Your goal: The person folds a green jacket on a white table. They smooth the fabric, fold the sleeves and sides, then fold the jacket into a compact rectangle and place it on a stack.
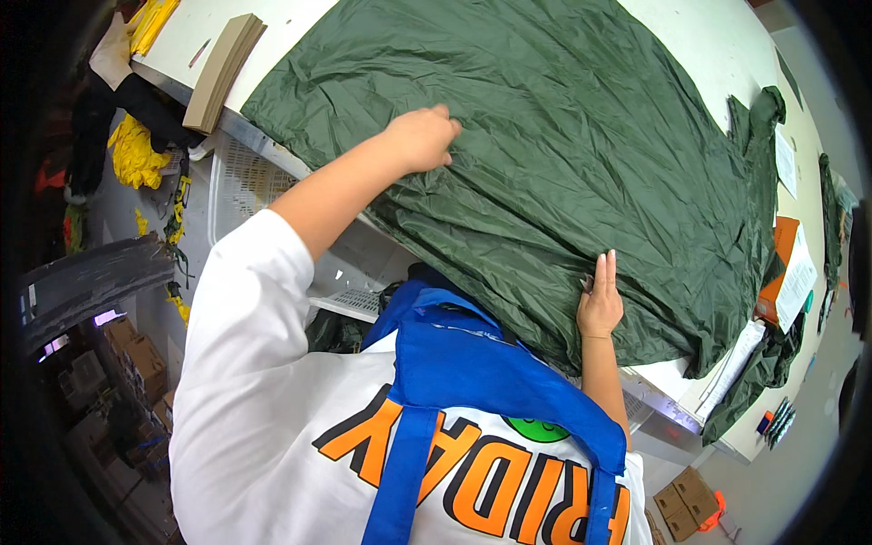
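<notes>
A large sheet of thin, shiny dark green fabric (563,118) lies wrinkled over the white table, its near edge hanging toward my body. On its left part is my left hand (422,139), fingers curled down and closed on the cloth, with creases running away from it. Further right and nearer to me, my right hand (600,304) rests on the fabric near its front edge. Two of its fingers stretch out straight, pointing away from me. A small dark shape shows by its thumb, too small to make out.
A stack of long brown cardboard strips (223,73) lies at the table's left edge. White plastic baskets (243,182) stand below. At right are papers (796,282), an orange box (779,263) and more green fabric. Another person's legs (141,109) show far left, near yellow cloth (138,154).
</notes>
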Motion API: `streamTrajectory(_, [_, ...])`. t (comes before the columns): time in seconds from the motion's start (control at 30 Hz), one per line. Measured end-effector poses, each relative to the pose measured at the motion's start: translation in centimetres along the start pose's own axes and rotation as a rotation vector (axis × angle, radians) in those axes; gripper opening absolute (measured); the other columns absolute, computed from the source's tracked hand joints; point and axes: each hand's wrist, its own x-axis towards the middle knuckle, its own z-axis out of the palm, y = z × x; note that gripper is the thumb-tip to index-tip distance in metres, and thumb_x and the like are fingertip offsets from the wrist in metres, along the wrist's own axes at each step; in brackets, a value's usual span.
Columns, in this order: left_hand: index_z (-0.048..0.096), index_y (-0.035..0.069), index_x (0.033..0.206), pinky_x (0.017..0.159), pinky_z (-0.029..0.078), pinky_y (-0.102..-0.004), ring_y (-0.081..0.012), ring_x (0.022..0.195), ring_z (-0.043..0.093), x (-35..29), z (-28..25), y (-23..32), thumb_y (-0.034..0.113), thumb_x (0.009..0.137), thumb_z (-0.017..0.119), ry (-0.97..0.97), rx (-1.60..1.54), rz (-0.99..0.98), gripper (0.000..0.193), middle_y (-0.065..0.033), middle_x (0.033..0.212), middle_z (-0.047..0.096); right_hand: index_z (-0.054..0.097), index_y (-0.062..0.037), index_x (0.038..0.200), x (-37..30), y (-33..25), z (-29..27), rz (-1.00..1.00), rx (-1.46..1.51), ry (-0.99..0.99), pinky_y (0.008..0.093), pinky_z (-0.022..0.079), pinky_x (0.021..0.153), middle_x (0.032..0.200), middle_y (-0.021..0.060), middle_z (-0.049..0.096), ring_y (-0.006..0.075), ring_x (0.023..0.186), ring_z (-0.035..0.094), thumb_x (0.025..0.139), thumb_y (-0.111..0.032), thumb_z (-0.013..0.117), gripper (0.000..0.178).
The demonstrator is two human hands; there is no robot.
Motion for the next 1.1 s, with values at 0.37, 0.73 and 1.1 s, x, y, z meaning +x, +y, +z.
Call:
streamTrajectory(0.37, [0.052,0.005,0.121,0.086,0.043,-0.0353,-0.0170,0.099,0.053,-3.1,1.0,-7.2,0.039,0.092,0.055,0.368,-1.213,-0.656,0.045,-0.0084,0.111,0.057,0.050,-0.0182,0.132,-0.9,-0.2,-1.9,0.165,0.063,-0.021,0.0356,0.051,0.064,0.146,0.0133,0.036,0.0317,0.091,0.063,0.080,-0.002,0.057,0.055])
streamTrajectory(0.73, [0.053,-0.003,0.121,0.084,0.044,-0.0231,-0.0093,0.093,0.055,-9.6,4.2,-3.2,0.016,0.096,0.052,0.617,-1.117,-0.088,0.031,-0.0079,0.107,0.065,0.038,-0.0202,0.140,-4.7,6.0,-3.8,0.848,-0.190,-0.187,0.0417,0.052,0.073,0.148,0.0121,0.031,0.0369,0.102,0.060,0.095,-0.030,0.046,0.046])
streamTrajectory(1.1, [0.048,-0.003,0.125,0.080,0.048,-0.0387,-0.0276,0.099,0.055,-11.9,12.0,-14.4,0.023,0.083,0.068,0.934,-0.633,-1.108,0.053,-0.0202,0.110,0.055,0.036,-0.0079,0.137,-15.6,2.4,-11.0,0.431,0.304,-0.178,0.0346,0.050,0.071,0.144,0.0158,0.037,0.0304,0.095,0.061,0.073,-0.002,0.064,0.070])
